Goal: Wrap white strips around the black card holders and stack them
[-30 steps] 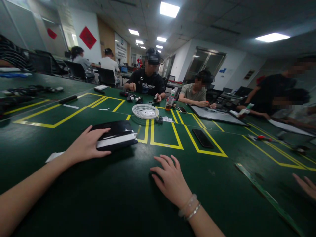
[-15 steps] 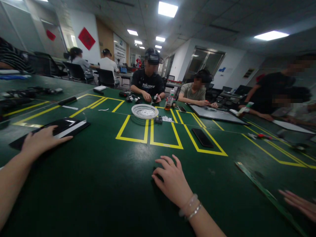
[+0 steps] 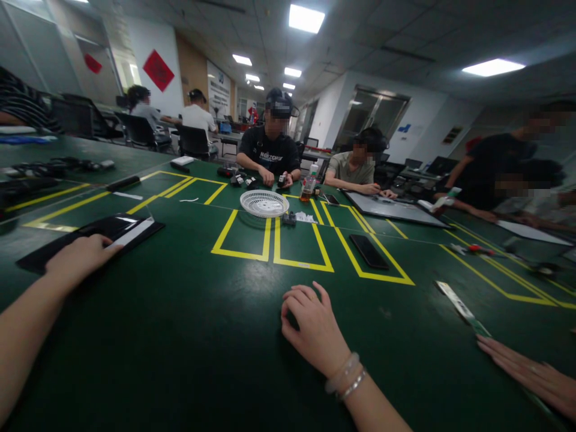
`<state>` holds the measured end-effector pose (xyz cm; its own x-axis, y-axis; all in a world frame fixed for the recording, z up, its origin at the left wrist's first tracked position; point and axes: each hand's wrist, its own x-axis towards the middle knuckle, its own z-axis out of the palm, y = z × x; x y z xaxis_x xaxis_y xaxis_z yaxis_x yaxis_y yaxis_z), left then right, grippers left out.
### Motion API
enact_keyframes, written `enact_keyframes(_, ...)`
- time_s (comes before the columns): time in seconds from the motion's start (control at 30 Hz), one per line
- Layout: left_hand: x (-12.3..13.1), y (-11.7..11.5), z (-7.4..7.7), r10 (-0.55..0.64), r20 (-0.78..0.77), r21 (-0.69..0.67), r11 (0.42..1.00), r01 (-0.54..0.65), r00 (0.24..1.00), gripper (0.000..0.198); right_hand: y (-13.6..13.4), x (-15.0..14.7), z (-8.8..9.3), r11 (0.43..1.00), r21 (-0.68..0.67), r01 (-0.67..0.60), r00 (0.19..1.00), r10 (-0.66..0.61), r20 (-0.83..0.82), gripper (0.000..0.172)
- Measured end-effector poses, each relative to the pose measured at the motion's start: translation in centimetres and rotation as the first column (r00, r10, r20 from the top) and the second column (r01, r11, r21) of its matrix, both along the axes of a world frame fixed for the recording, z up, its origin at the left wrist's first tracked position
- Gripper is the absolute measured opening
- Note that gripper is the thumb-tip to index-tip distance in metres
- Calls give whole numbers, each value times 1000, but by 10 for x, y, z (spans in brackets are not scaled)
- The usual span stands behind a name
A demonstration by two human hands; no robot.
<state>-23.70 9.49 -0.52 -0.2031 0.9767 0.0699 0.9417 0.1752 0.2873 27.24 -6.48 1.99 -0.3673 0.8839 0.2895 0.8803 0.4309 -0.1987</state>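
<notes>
My left hand (image 3: 81, 257) on black pouch (image 3: 105, 225), which lies on green surface (image 3: 202, 348) at my left. Thumb reaches pouch's white strip (image 3: 135, 233); cannot tell whether these fingers pinch or only press. Fingers of my right hand (image 3: 312, 324) curled, thumb and index drawn together into ring. Black phone (image 3: 369, 251) beyond it, inside yellow outline; round white basket (image 3: 264, 204) farther off.

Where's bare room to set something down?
Bare tabletop lies between the left hand on the black pouch and the right hand, and between the right hand and the green strip partly hidden by another person's hand. Crowded: around the white basket, small parts and paper, and cables far left.
</notes>
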Motion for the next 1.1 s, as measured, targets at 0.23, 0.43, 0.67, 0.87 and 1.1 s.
enact_keyframes(0.23, 31, -9, 17, -4, 21, -58, 998, 5, 1000, 57, -1, 0, 2, 1000, 3, -27, 999, 27, -19, 10)
enact_keyframes(0.43, 89, -15, 21, -287, 177, -57, 952, 301, 941, 53, 0, 1, 2, 998, -7, -61, 998, 60, -30, 12)
enact_keyframes(0.67, 177, -56, 22, -613, 467, -112, 674, 730, 637, 40, -1, 2, -1, 990, -27, -137, 990, 136, -31, 18)
enact_keyframes(0.87, 213, -95, 28, -652, 593, -155, 483, 862, 472, 28, -1, 2, -2, 974, -123, -189, 980, 181, -77, 21)
enact_keyframes(1.1, 192, -72, 23, -664, 564, -55, 563, 824, 491, 42, -1, 3, 4, 980, -113, -163, 984, 153, -90, 23)
